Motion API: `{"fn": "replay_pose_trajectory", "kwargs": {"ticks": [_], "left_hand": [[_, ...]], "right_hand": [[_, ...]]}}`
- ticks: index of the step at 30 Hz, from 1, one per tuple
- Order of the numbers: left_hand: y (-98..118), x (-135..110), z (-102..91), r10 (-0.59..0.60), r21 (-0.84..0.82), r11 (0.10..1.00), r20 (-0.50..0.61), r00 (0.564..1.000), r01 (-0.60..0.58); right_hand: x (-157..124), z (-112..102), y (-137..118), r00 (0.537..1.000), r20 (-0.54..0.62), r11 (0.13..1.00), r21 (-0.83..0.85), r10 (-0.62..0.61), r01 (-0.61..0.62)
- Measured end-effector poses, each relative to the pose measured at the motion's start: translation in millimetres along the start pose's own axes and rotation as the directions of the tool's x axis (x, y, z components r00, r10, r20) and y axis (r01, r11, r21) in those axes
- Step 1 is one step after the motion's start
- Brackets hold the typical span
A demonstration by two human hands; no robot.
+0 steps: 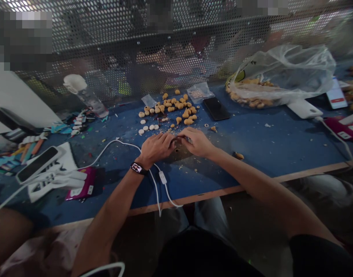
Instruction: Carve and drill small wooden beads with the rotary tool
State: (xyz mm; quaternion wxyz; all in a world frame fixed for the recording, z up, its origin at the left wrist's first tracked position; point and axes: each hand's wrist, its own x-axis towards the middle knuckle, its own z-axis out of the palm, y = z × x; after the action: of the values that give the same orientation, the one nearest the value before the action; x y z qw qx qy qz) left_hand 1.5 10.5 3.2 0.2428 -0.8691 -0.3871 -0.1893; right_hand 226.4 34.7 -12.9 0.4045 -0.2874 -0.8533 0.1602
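Observation:
My left hand (157,148) and my right hand (197,141) meet fingertip to fingertip on the blue tabletop (268,142), both curled shut over something small that I cannot make out. A watch (137,168) sits on my left wrist. Just beyond the hands lies a scatter of small tan pieces (176,107) and a few pale round ones (149,125). One tan piece (238,156) lies alone to the right of my right forearm.
A black phone (216,108) lies behind the pieces. A clear plastic bag (280,75) holding more tan pieces sits at back right. A white cable (159,184) runs under my left wrist. Another phone (38,163), white gloves and coloured scraps lie left. A perforated metal screen (176,42) closes the back.

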Motion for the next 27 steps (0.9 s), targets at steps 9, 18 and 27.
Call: {"fn": "replay_pose_trajectory", "kwargs": {"ticks": [9, 18, 27], "left_hand": [[1.5, 1.2, 0.3, -0.039, -0.044, 0.998, 0.021, 0.999, 0.04], [1.2, 1.5, 0.8, -0.005, 0.005, 1.0, -0.02, 1.0, 0.005], [1.2, 0.9, 1.8, -0.059, -0.054, 0.997, 0.068, 0.996, 0.063]], "right_hand": [[-0.2, 1.2, 1.5, 0.998, 0.014, 0.998, 0.01, 0.058, -0.058], [-0.4, 3.2, 2.5, 0.999, -0.009, 0.998, 0.025, 0.051, -0.05], [0.1, 2.8, 3.1, 0.999, -0.004, 0.999, 0.008, 0.041, -0.041]]}}
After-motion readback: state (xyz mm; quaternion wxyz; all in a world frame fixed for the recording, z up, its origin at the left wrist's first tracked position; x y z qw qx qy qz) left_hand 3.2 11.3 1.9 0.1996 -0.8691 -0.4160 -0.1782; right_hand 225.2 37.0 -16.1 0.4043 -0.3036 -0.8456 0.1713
